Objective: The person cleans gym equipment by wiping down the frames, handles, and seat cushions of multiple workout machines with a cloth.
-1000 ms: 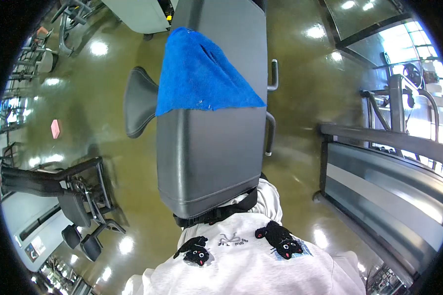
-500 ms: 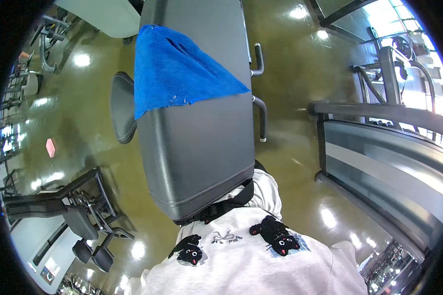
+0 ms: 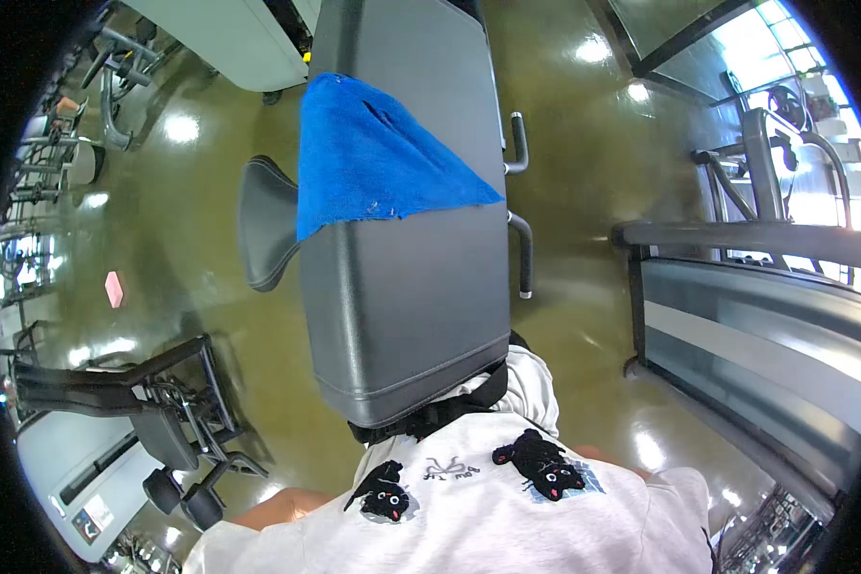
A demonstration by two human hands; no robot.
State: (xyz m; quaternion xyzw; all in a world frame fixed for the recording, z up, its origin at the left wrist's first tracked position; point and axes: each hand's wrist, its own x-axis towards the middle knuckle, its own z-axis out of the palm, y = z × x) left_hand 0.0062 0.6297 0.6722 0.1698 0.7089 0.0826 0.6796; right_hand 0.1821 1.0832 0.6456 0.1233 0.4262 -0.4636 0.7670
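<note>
A blue cloth (image 3: 368, 158) lies draped in a rough triangle across the grey padded top (image 3: 416, 287) of a machine right in front of me. One edge of the cloth hangs over the pad's left side. Neither of my hands shows. Bits of bare arm come out past the white shirt (image 3: 488, 526), at its left sleeve and by its right side, and the hands themselves are hidden. A black strap (image 3: 440, 411) runs around my waist against the near end of the pad.
Two grey handles (image 3: 524, 253) stick out from the pad's right side, and a smaller pad (image 3: 266, 225) juts out on the left. A weight bench (image 3: 115, 387) stands at lower left, a pink block (image 3: 114, 289) lies on the floor, and a barred metal frame (image 3: 756, 239) stands at right.
The view has shifted, so the pad and cloth appear farther right and slightly lower. Parts of my arms have come into sight beside the shirt. The cloth lies the same on the pad.
</note>
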